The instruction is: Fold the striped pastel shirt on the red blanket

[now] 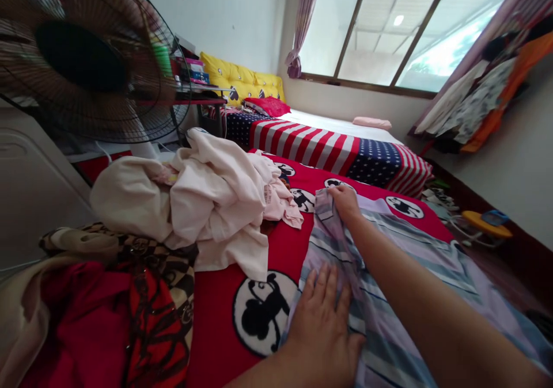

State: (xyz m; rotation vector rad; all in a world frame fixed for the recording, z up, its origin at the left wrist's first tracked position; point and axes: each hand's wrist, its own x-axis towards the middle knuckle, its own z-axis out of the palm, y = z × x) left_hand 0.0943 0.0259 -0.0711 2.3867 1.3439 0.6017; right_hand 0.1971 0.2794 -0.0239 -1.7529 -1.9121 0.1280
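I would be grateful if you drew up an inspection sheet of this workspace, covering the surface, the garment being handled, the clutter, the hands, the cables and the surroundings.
Surface: red cover with black figures in white circles.
Garment: striped garment, spread out, with some creases.
Clutter: crumpled pale cloth left of the garment; magenta cloth heaped nearer the person.
Hands: left hand flat on the garment, fingers spread; right hand appears to grip its far end.
Cables: a thin white cord seems to hang below the fan; its ends cannot be traced.
Surroundings: fan at left, window beyond, hanging clothes and a stool at right.
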